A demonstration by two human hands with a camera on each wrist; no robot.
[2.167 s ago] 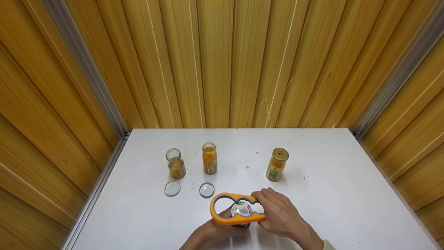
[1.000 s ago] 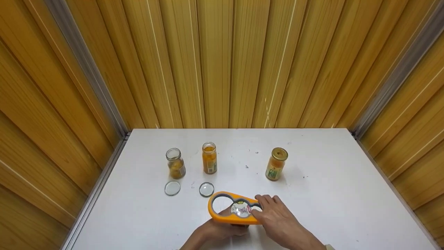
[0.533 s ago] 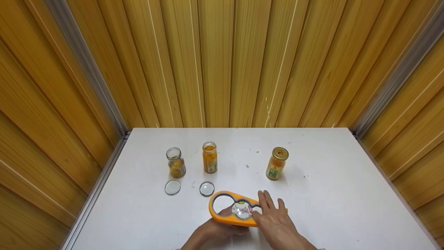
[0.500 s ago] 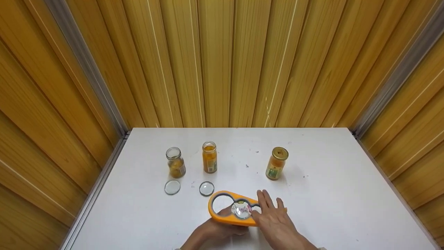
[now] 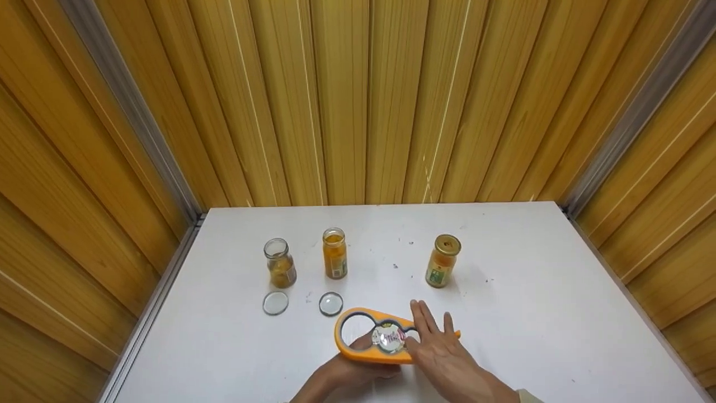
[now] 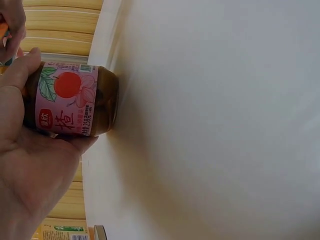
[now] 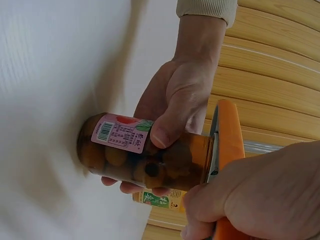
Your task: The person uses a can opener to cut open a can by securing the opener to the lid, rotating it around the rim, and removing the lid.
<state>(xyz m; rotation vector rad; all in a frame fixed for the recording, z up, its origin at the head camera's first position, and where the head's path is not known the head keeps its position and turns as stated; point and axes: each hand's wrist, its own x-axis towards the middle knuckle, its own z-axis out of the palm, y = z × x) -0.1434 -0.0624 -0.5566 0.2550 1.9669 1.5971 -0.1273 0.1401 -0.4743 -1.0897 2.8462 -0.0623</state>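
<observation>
Low in the centre of the head view, my left hand (image 5: 349, 372) grips a glass fruit jar (image 6: 67, 100) round its body. The jar has a pink label with a red fruit and stands upright on the white table. Over its patterned lid (image 5: 388, 338) sits an orange jar opener (image 5: 349, 354), the lid in its middle hole. My right hand (image 5: 442, 352) lies over the opener's right end and holds it, thumb at the small hole and fingers stretched across the far arm. In the right wrist view, the opener (image 7: 230, 131) hides part of the lid.
Two uncovered jars, one part-filled (image 5: 279, 268) and one fuller (image 5: 335, 257), stand at the back left. In front of them lie two round lids, a left lid (image 5: 275, 303) and a right lid (image 5: 331, 303). A gold-lidded jar (image 5: 443, 263) stands right of centre.
The opener has turned slightly clockwise on the lid. My right hand has shifted on its end, with fingers now straighter and more spread. The left hand stays on the jar.
</observation>
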